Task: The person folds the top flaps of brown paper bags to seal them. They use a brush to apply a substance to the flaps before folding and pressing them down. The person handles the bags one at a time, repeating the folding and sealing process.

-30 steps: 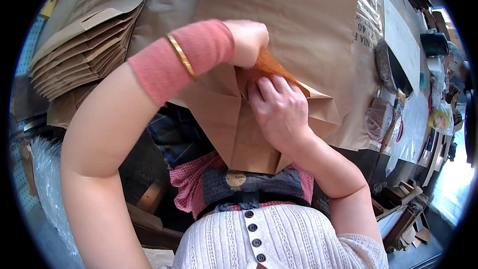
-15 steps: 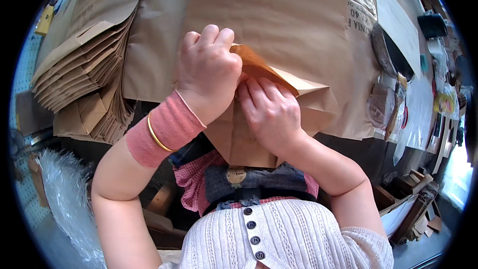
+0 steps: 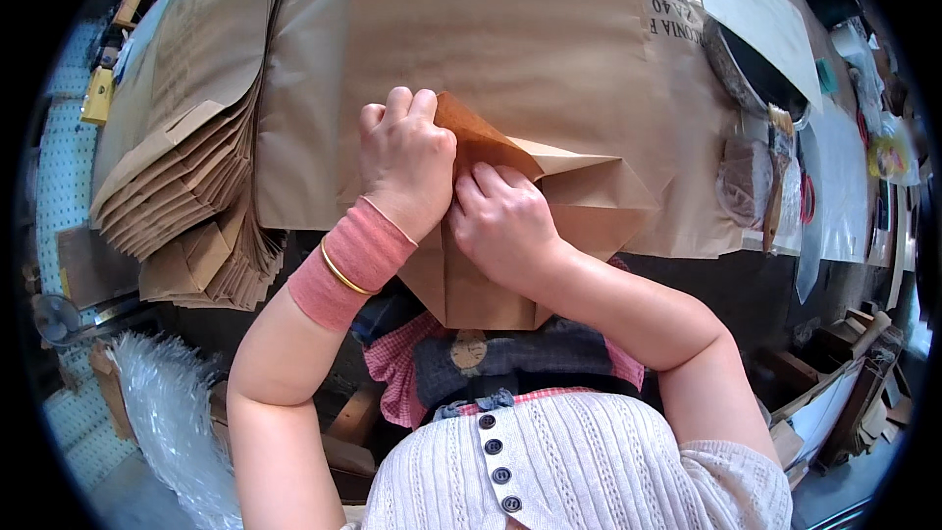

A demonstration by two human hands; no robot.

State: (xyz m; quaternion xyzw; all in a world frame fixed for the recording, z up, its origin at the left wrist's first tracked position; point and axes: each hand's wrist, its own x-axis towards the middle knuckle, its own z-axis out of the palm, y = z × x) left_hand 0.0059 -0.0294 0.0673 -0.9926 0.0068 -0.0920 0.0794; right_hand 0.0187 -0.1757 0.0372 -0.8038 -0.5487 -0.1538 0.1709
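The left hand (image 3: 404,162) and the right hand (image 3: 502,221) work a folded brown kraft-paper bag (image 3: 549,191) that hangs over the near edge of the table (image 3: 844,186). Left fingers curl tightly over a raised paper flap; right fingers pinch narrowly on the fold just beside it. A stack of flat brown paper bags (image 3: 186,206) sits at the table's left edge, near the left wrist. Risk: uneven pressure from either hand would likely skew the crease, and a hard pull at the pinched corner could tear the paper.
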